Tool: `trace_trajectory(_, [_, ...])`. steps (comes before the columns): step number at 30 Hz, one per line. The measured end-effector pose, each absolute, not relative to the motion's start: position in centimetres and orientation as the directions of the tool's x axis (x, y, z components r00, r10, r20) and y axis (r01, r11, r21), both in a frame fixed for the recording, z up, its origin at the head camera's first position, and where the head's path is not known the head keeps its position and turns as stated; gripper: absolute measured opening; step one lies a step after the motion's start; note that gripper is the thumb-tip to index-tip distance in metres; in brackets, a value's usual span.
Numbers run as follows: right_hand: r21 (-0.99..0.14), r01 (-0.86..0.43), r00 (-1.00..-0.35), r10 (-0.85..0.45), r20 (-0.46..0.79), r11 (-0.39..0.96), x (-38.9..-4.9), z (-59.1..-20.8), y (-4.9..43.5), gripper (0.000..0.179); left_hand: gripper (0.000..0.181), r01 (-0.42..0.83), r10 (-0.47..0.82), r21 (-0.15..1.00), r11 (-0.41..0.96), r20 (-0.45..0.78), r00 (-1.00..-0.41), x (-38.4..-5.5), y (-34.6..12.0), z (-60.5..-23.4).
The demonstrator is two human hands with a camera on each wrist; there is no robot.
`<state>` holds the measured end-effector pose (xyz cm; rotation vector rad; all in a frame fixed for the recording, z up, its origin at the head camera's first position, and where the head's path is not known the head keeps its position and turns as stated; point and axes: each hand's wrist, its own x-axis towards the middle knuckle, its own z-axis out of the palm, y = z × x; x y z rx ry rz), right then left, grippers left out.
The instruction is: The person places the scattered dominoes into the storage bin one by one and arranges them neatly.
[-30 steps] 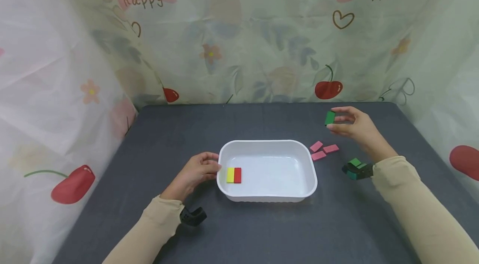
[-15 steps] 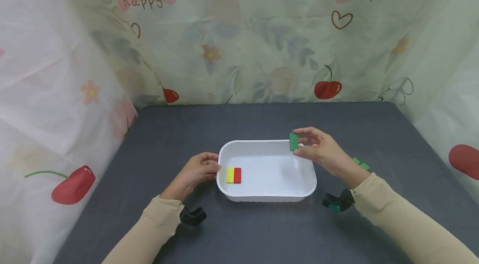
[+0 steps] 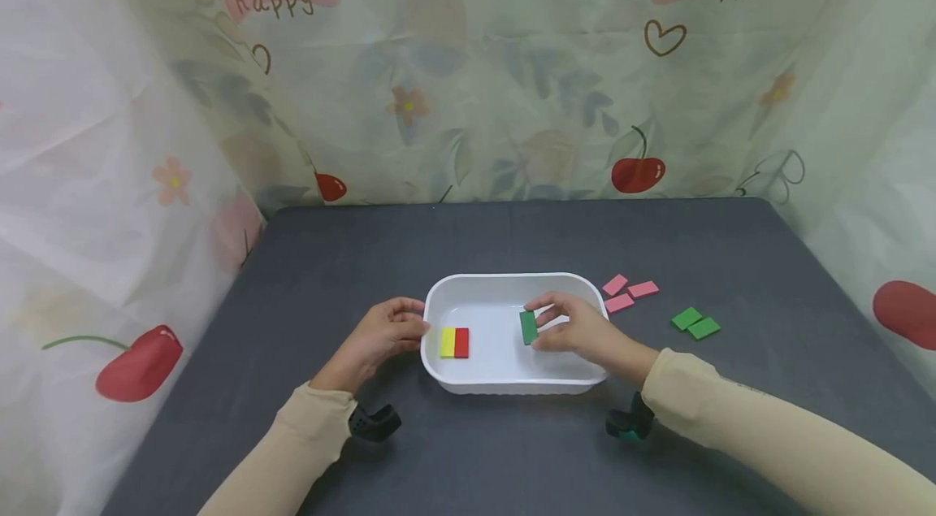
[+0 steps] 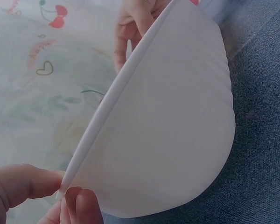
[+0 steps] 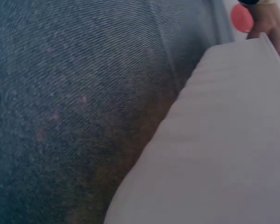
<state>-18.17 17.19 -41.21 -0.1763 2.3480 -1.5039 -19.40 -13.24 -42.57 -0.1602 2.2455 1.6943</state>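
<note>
My right hand (image 3: 578, 331) is over the white plastic tray (image 3: 512, 383), pinching a green rectangular tile (image 3: 528, 327) upright between thumb and fingers. Whether the tile touches the tray floor, I cannot tell. At the tray's left end, my left hand (image 3: 374, 340) pinches the rim; the left wrist view shows thumb and fingers (image 4: 35, 181) on either side of it. Inside the tray, to the left, a yellow tile (image 3: 448, 343) and a red tile (image 3: 461, 343) lie side by side, touching. The right wrist view shows the tray's outer wall (image 5: 214, 149), not the held tile.
Three pink tiles (image 3: 619, 302) lie just beyond the tray's right end. Two green tiles (image 3: 704, 328) overlap or touch farther right on the dark grey table (image 3: 409, 248). A printed curtain (image 3: 483, 77) hangs behind the table and along its sides.
My right hand has carried the green tile leftward and toward me, from beyond the pink tiles into the space over the tray. The left hand has stayed on the rim.
</note>
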Motion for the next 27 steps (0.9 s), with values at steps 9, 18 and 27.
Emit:
trace_trajectory(9, [-0.844,0.089,-0.928,-0.264,-0.264,0.529,-18.6,-42.2,16.0,0.050,0.038,-0.280,0.099,0.916,0.288,-0.319,-0.943,-19.5,-13.3,-42.7])
trace_trajectory(18, [-0.775,0.110,-0.926,-0.219,-0.308,0.622,-18.8,-42.7,15.1,0.044,0.038,-0.285,0.107,0.916,0.281,-0.325,-0.940,-19.5,-13.2,-42.6])
trace_trajectory(27, [-0.747,0.099,-0.927,-0.213,-0.310,0.657,-19.3,-43.0,14.9,0.042,0.038,-0.293,0.108,0.915,0.277,-0.332,-0.937,-19.6,-13.2,-42.7])
